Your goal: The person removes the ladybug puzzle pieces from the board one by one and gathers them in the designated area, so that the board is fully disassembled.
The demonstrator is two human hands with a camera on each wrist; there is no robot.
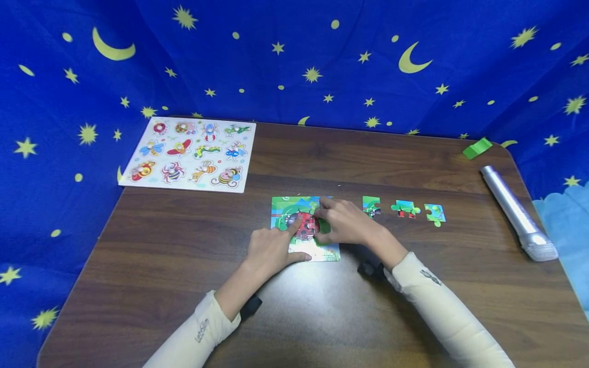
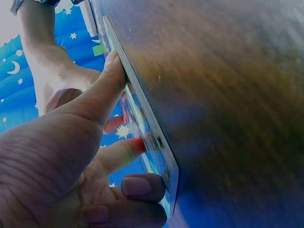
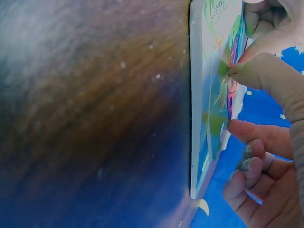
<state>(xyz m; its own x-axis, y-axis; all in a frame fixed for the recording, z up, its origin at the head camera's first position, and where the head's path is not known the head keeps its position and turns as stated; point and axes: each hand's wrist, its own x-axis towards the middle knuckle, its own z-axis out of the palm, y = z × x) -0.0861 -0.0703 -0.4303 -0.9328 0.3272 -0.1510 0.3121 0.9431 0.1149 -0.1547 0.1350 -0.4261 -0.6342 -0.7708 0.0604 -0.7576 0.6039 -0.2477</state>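
Observation:
A jigsaw board with a red ladybug picture lies on the table under both hands. My right hand pinches a puzzle piece with green edges between thumb and index finger, at the board's right part. The other right fingers are bent, as the right wrist view shows. My left hand presses its index finger onto the ladybug, while its thumb lies along the board's near edge. Its remaining fingers curl by the board's left side. Three loose puzzle pieces lie to the right: one green, one green and red, one with yellow-green.
A white board of insect pictures lies at the back left of the wooden table. On the right are a silver microphone and a small green block. A blue star-patterned cloth hangs behind.

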